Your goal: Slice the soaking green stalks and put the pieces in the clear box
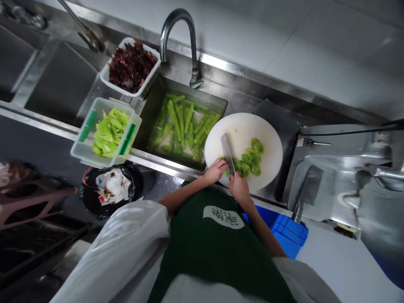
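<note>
A cleaver (227, 152) is in my right hand (239, 187), its fingers wrapped round the handle near the front edge of a round white cutting board (268, 126). Left of the blade, my left hand (216, 170) presses its curled fingers on a peeled green stalk (226, 171), mostly hidden under them. Thin, oblique green slices (251, 160) lie overlapping on the board, right of the blade. Peeled green stalks (181, 122), resembling celtuce, sit in water in the sink (148, 109) to the board's left.
A clear tub (82, 145) of light green slices straddles the sink's front left edge. Behind it stands a white tub (118, 88) of dark red leaves. A faucet (178, 14) arches over the sink. A lined bin (139, 181) stands below; another cleaver (307, 189) lies right.
</note>
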Demonstrator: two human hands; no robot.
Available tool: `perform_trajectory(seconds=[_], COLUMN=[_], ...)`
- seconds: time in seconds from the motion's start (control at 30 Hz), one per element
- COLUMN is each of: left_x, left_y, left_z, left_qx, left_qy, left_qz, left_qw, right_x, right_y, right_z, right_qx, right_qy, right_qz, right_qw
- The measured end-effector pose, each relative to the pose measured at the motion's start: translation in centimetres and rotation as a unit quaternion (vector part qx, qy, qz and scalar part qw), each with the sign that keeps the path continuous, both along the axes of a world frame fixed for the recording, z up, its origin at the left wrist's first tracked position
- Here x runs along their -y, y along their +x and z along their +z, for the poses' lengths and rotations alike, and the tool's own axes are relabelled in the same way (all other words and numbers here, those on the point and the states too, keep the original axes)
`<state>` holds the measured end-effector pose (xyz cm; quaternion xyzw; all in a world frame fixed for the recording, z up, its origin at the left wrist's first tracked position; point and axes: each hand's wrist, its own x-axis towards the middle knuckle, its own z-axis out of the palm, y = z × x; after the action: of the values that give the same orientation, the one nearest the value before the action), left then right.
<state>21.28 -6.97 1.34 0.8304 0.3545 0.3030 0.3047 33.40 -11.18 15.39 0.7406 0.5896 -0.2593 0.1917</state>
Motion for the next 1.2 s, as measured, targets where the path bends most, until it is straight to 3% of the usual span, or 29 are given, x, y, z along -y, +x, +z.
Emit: perform_trajectory(seconds=[0.37, 0.6, 1.2], left_x=[-0.4, -0.7, -0.3], left_y=[-0.6, -1.2, -1.0], left_z=[0.7, 0.3, -0.3], left_qx=[0.004, -0.021, 0.015], left_qy=[-0.001, 0.005, 0.004], left_qz=[-0.015, -0.031, -0.014], left_qw=[1.0, 0.999, 1.0], right_x=[0.0, 0.2, 0.0], right_y=[-0.3, -0.2, -1.0], right_z=[-1.2, 0.0, 0.1], right_qx=[-0.009, -0.002, -0.007], right_qy=[0.006, 0.004, -0.001], right_qz=[-0.01, -0.002, -0.002], right_qw=[1.0, 1.0, 1.0])
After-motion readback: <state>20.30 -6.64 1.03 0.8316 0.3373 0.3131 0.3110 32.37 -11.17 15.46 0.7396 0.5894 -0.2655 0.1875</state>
